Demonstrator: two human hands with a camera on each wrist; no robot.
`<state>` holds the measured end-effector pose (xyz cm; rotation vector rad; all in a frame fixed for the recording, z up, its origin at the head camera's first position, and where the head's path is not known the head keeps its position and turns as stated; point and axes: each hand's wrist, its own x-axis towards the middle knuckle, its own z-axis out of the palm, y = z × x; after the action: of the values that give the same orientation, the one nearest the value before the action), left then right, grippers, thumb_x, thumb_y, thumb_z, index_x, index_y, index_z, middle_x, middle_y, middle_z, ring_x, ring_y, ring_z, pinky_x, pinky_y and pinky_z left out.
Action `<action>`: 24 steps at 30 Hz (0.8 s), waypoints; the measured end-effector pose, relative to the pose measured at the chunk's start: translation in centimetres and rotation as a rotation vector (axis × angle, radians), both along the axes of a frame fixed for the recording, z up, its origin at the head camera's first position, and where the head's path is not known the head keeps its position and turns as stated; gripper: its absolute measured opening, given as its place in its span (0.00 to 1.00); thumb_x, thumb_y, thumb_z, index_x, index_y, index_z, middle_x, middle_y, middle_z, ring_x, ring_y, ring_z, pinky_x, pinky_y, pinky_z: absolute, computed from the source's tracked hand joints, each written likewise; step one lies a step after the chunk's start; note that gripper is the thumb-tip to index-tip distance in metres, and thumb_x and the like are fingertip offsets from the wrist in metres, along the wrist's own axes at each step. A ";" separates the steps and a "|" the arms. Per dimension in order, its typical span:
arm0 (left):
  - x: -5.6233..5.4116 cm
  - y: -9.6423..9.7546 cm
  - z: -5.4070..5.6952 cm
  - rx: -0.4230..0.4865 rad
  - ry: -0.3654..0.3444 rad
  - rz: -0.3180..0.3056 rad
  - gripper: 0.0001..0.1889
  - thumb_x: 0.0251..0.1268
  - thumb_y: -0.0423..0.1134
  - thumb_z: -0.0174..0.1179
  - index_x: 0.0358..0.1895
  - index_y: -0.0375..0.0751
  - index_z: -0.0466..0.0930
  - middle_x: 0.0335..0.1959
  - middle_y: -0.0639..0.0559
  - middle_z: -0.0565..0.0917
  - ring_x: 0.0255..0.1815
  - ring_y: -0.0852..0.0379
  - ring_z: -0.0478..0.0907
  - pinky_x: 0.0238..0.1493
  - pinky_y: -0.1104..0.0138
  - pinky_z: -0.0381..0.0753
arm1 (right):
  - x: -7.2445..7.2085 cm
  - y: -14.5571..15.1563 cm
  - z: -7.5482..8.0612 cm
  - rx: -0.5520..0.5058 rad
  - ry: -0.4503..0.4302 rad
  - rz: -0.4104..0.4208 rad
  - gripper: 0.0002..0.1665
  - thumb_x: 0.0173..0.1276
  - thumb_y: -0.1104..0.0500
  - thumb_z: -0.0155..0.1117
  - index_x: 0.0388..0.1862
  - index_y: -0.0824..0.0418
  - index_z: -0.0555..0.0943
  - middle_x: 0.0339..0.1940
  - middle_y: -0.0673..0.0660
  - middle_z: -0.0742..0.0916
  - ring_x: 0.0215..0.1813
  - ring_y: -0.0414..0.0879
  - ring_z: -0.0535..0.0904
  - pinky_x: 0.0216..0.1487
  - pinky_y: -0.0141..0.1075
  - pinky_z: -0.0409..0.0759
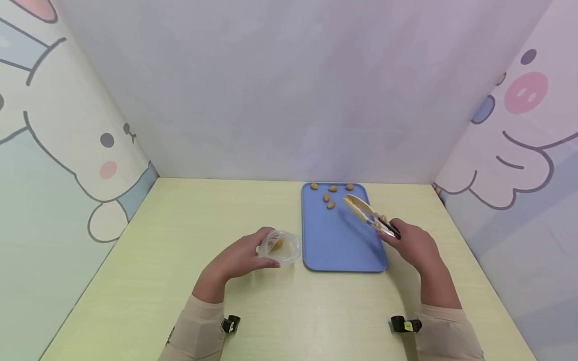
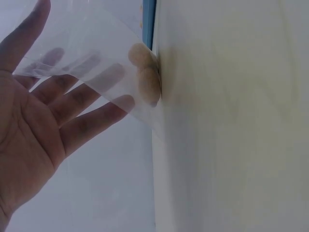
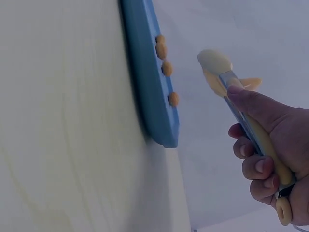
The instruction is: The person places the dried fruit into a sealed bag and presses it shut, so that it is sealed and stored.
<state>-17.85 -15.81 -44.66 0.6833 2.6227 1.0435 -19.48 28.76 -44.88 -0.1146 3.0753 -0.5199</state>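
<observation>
My left hand [image 1: 246, 254] holds a clear plastic bag [image 1: 291, 249] by its mouth, just left of the blue tray, with thumb and fingers spread around the opening. A few brown oval nuts [image 2: 148, 84] lie in the bottom of the bag, close to the tabletop in the left wrist view. My right hand [image 1: 415, 245] grips beige-tipped tongs [image 1: 361, 209] by their handles over the tray's right side. The tongs' tips stand apart above the tray, with no nut seen between them. Several more brown nuts [image 1: 331, 204] sit near the far end of the blue tray [image 1: 347, 250].
The tray lies on a pale yellow wooden table [image 1: 180, 210]. A plain whitish wall [image 1: 289, 100] rises behind it, and cartoon-printed panels [image 1: 90, 150] stand along both sides. Each sleeve carries a black strap device [image 1: 231, 324] at the wrist.
</observation>
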 end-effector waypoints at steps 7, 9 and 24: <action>0.0 0.0 0.0 -0.004 -0.003 0.006 0.39 0.49 0.63 0.71 0.65 0.61 0.65 0.49 0.53 0.80 0.45 0.58 0.74 0.50 0.58 0.74 | 0.4 -0.5 0.7 -0.013 0.091 0.048 0.25 0.66 0.34 0.62 0.47 0.53 0.76 0.23 0.50 0.75 0.26 0.46 0.69 0.25 0.38 0.63; 0.1 0.0 0.0 -0.004 -0.005 0.009 0.39 0.49 0.62 0.71 0.65 0.61 0.65 0.50 0.52 0.80 0.45 0.58 0.74 0.51 0.58 0.74 | 0.6 -0.7 0.9 -0.017 0.114 0.069 0.25 0.66 0.35 0.62 0.47 0.52 0.77 0.23 0.50 0.74 0.25 0.45 0.69 0.26 0.38 0.63; 0.1 0.0 -0.1 0.017 0.001 -0.002 0.38 0.49 0.64 0.71 0.64 0.62 0.66 0.49 0.52 0.80 0.45 0.58 0.74 0.50 0.58 0.74 | 1.9 -2.5 2.6 -0.023 0.233 0.182 0.20 0.65 0.38 0.65 0.43 0.50 0.77 0.19 0.46 0.70 0.22 0.41 0.65 0.25 0.36 0.61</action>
<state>-17.80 -15.85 -44.75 0.6906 2.6161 1.0657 -17.55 26.22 -42.33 -0.4840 3.2353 -0.5691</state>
